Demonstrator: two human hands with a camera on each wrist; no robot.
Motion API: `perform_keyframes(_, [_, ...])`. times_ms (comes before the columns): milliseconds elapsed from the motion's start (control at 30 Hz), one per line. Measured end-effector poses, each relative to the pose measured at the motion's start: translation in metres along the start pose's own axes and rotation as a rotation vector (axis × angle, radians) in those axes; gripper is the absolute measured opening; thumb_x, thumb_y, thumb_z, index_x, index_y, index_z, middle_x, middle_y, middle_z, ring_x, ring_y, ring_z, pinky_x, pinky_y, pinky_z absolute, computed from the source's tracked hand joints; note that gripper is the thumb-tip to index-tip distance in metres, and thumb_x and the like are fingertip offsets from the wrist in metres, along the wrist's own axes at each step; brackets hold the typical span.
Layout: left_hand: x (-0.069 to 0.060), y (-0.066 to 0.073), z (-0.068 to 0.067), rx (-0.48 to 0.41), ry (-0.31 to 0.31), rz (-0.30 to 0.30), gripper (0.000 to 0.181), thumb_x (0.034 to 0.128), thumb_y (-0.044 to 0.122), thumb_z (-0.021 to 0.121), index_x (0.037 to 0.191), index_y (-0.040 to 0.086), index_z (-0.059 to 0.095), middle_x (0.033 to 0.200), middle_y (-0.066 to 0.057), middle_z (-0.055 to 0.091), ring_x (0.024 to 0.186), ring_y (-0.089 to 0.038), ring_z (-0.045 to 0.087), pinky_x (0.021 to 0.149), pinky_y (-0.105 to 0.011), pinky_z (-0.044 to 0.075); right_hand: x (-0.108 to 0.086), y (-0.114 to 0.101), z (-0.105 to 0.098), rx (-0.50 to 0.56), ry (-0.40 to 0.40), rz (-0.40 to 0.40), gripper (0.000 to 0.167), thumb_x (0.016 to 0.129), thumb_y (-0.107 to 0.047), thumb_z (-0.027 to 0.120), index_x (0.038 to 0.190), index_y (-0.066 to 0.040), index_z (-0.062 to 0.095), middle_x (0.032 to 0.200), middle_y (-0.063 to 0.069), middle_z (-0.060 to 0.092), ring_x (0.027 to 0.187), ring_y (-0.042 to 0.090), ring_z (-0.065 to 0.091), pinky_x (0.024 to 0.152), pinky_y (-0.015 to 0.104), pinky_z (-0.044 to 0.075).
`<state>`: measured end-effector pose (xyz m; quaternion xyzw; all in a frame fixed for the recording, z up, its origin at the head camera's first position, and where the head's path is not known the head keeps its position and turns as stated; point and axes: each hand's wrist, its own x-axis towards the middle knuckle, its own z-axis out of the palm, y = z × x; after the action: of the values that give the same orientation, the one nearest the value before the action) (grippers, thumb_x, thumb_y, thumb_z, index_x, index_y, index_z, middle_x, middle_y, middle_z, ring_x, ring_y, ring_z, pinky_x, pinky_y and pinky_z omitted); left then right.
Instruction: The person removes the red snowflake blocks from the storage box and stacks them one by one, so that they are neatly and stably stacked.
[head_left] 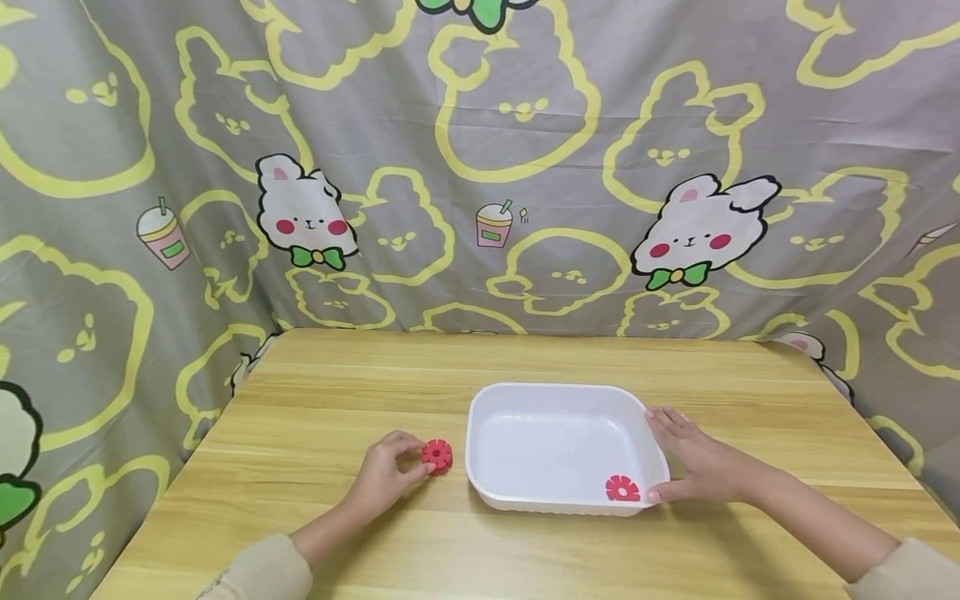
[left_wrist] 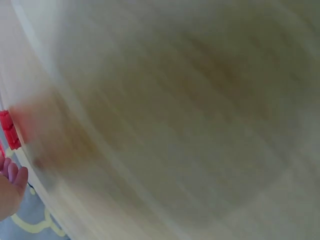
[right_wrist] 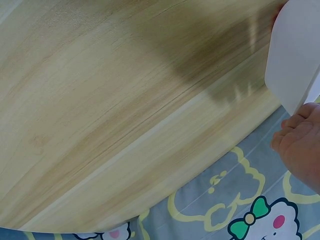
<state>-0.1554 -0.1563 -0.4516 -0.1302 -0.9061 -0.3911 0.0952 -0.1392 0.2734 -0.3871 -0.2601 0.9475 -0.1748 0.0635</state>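
Note:
In the head view my left hand (head_left: 386,471) pinches a red notched building disc (head_left: 437,456) with a hole in its middle, left of the white tray (head_left: 480,492). The left wrist view catches a red ribbed edge (left_wrist: 11,131) and the fingers (left_wrist: 20,177) at its left border. A second red notched disc (head_left: 622,488) is in the tray's near right corner. My right hand (head_left: 701,462) rests against the tray's right side, thumb at the near corner and fingers extended along the rim. The right wrist view shows the tray's white outer wall (right_wrist: 292,55) beside that hand.
The tray stands on a light wooden table (head_left: 360,367). Behind the table and along both sides hangs a grey curtain (head_left: 420,108) with yellow outlines and white rabbit prints.

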Motion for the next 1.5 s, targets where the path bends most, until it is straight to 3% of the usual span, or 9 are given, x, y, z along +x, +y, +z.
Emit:
perform_keyframes(533, [-0.0029,-0.0012,0.0043,0.039,0.011,-0.003,0.020,0.0680,0.012,0.080,0.083,0.003,0.070,0.085,-0.002,0.065,0.079,-0.014,0.061,0.071,-0.024,0.054,-0.0003,-0.0003,-0.0002,0.007,-0.001,0.005,0.107,0.070,-0.052,0.072,0.138,0.015,0.024,0.145,0.034,0.024,0.130,0.056,0.020,0.100,0.067,0.024])
perform_keyframes(700, [-0.0029,-0.0029,0.0041,0.045,0.029,0.023,0.023,0.0677,0.013,0.081,0.084,0.001,0.070,0.086,-0.005,0.065,0.080,-0.017,0.062,0.070,-0.026,0.055,-0.0006,0.0005,0.0006,0.020,0.001,0.009,0.107,0.070,-0.052,0.072,0.139,0.014,0.024,0.145,0.034,0.024,0.131,0.056,0.019,0.106,0.063,0.019])
perform_keyframes(733, [-0.0030,-0.0031,0.0038,0.047,0.032,0.026,0.024,0.0674,0.014,0.081,0.085,0.001,0.070,0.086,-0.005,0.065,0.080,-0.018,0.062,0.071,-0.027,0.055,-0.0007,0.0006,0.0010,0.027,-0.001,0.014,0.108,0.070,-0.053,0.071,0.139,0.014,0.023,0.146,0.033,0.023,0.131,0.056,0.019,0.111,0.057,0.013])
perform_keyframes(900, [-0.0025,-0.0014,0.0026,0.052,0.019,0.002,0.034,0.0652,0.016,0.083,0.091,-0.001,0.070,0.092,-0.006,0.065,0.085,-0.017,0.060,0.075,-0.029,0.055,-0.0012,0.0006,0.0011,0.028,-0.001,0.013,0.108,0.071,-0.054,0.070,0.139,0.014,0.023,0.145,0.034,0.023,0.131,0.056,0.019,0.111,0.056,0.011])
perform_keyframes(933, [-0.0022,-0.0010,0.0029,0.058,0.009,-0.004,0.036,0.0648,0.017,0.083,0.093,-0.001,0.069,0.093,-0.006,0.064,0.086,-0.016,0.060,0.077,-0.030,0.055,-0.0013,0.0006,0.0012,0.036,-0.004,0.019,0.108,0.071,-0.055,0.070,0.139,0.014,0.023,0.146,0.033,0.023,0.131,0.056,0.018,0.114,0.049,0.006])
perform_keyframes(1133, [-0.0006,-0.0008,0.0060,0.089,-0.040,0.013,0.040,0.0641,0.020,0.084,0.095,-0.001,0.069,0.095,-0.005,0.063,0.090,-0.016,0.060,0.083,-0.034,0.054,-0.0012,0.0016,0.0019,0.034,0.002,0.007,0.107,0.071,-0.052,0.071,0.139,0.014,0.023,0.145,0.034,0.023,0.131,0.056,0.018,0.112,0.055,0.011])
perform_keyframes(1200, [-0.0004,-0.0011,0.0065,0.090,-0.043,0.024,0.038,0.0645,0.019,0.083,0.094,0.000,0.069,0.094,-0.004,0.063,0.088,-0.015,0.059,0.083,-0.033,0.054,-0.0011,0.0021,0.0022,0.026,0.007,-0.002,0.107,0.071,-0.052,0.072,0.139,0.015,0.023,0.145,0.035,0.024,0.130,0.057,0.019,0.106,0.063,0.017])
perform_keyframes(1433, [0.0001,-0.0021,0.0065,0.086,-0.034,0.051,0.032,0.0653,0.014,0.083,0.091,0.000,0.070,0.090,-0.003,0.063,0.085,-0.014,0.059,0.077,-0.030,0.054,-0.0014,0.0013,0.0019,0.049,0.000,0.015,0.108,0.070,-0.053,0.071,0.139,0.014,0.023,0.146,0.034,0.022,0.131,0.056,0.018,0.109,0.059,0.011])
perform_keyframes(1500, [0.0001,-0.0025,0.0065,0.090,-0.034,0.051,0.032,0.0652,0.014,0.083,0.091,0.000,0.070,0.090,-0.004,0.063,0.085,-0.015,0.060,0.077,-0.030,0.054,-0.0016,0.0017,0.0021,0.032,0.005,-0.005,0.107,0.071,-0.053,0.071,0.139,0.015,0.023,0.144,0.035,0.023,0.130,0.057,0.019,0.106,0.063,0.016])
